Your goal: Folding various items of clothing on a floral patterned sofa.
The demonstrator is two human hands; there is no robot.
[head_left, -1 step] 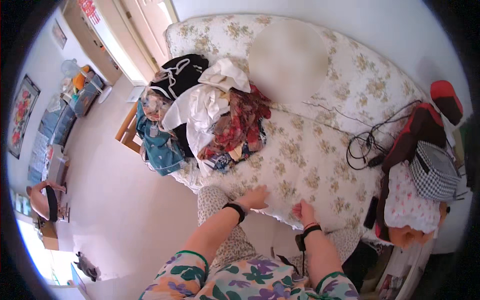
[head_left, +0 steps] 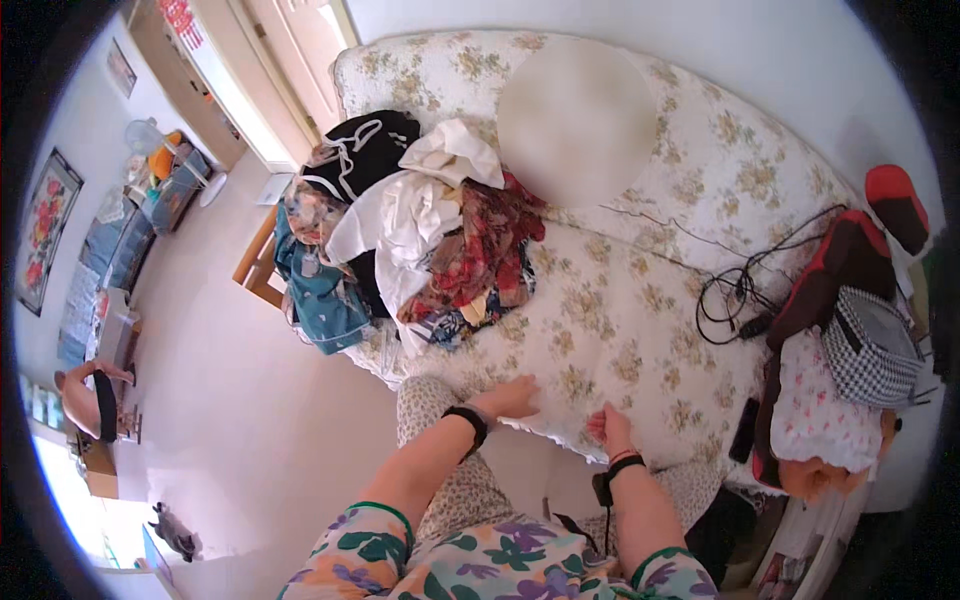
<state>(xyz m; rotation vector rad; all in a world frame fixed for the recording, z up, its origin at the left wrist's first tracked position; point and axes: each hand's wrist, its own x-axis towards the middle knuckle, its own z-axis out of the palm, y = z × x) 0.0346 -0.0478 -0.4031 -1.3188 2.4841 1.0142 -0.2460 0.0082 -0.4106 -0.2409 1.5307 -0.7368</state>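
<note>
My left hand [head_left: 510, 397] rests at the front edge of the flower-patterned sofa cover [head_left: 590, 290], its fingers stretched out and nothing in it. To its right, my right hand [head_left: 612, 430] is held with the fingers curled in, and no object shows in them. Both wrists wear black bands. Beyond my left hand lies a heap of clothes: a white garment [head_left: 405, 215], a red patterned garment [head_left: 485, 250], a black garment with white trim [head_left: 365, 150] and a teal garment [head_left: 325, 300].
Tangled black cable [head_left: 735, 300] lies on the sofa's right part. Near it are a checked bag [head_left: 870, 345], a folded pink-dotted cloth [head_left: 825, 410], a red-and-brown cushion [head_left: 895, 208] and a black remote-like object [head_left: 743, 430]. A person [head_left: 95, 400] bends over at far left; a cat-like grey shape [head_left: 175, 532] lies on the floor.
The fingers of my left hand have drawn a little closer together. The view has shifted very slightly; the clothes and other things stay in place.
</note>
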